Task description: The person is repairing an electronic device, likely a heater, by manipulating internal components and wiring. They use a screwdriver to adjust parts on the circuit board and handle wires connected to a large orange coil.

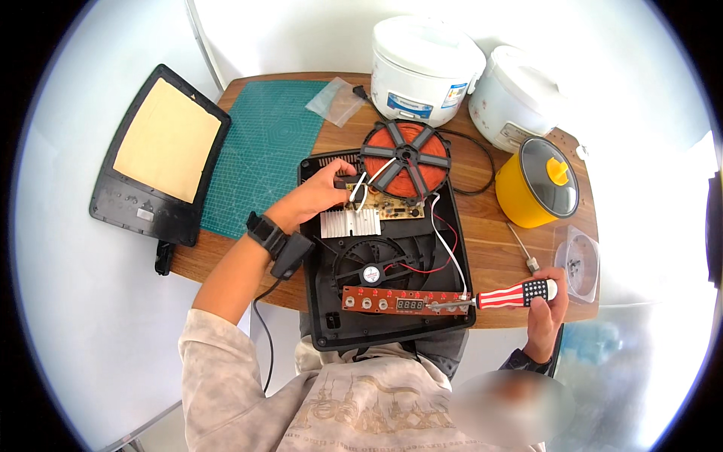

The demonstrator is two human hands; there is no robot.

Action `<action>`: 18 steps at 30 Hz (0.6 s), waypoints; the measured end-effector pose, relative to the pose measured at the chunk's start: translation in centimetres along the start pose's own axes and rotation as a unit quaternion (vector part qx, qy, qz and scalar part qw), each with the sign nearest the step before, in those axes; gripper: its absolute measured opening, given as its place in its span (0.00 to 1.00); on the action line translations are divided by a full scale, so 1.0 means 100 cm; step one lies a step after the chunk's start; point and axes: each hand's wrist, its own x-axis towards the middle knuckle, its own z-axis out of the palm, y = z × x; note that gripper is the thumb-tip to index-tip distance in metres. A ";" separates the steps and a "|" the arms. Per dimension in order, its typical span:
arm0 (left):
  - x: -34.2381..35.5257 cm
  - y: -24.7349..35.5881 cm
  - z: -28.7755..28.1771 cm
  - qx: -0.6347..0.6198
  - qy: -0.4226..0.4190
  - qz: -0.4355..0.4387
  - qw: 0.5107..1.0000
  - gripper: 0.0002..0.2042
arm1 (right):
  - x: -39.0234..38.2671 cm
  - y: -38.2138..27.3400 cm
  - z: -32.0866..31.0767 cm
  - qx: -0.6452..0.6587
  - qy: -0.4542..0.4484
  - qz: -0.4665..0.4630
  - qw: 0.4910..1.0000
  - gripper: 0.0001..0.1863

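An induction cooker's open black base (444, 256) lies before me, overhanging the table's front edge. My left hand (320, 194) has its fingers closed on the left end of the circuit board (395, 206), beside a silver heat sink (352, 224). Behind the board sits the red coil (407, 160) in its black spoked frame. My right hand (547, 320) grips a screwdriver (516, 294) by its red, white and blue handle. Its shaft points left across the brown display board (369, 300), which lies over the base's front. A round fan (371, 273) shows behind that board.
The black cover (151, 215) with a tan sheet stands left on a green cutting mat (260, 143). Two white rice cookers (425, 71) and a yellow pot (520, 197) stand behind and right. Another screwdriver (523, 248) lies near a clear tray (578, 264) of small dark parts.
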 end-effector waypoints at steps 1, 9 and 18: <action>0.001 0.000 -0.002 0.015 -0.010 -0.003 1.000 0.20 | 0.000 0.002 -0.002 -0.011 0.001 -0.004 1.000 0.30; 0.002 0.022 -0.006 0.096 -0.046 -0.046 0.993 0.18 | -0.003 -0.011 0.004 0.002 0.010 0.001 1.000 0.29; 0.005 0.022 -0.006 0.178 -0.007 -0.006 0.984 0.16 | 0.003 -0.009 0.000 0.008 0.048 -0.004 0.999 0.24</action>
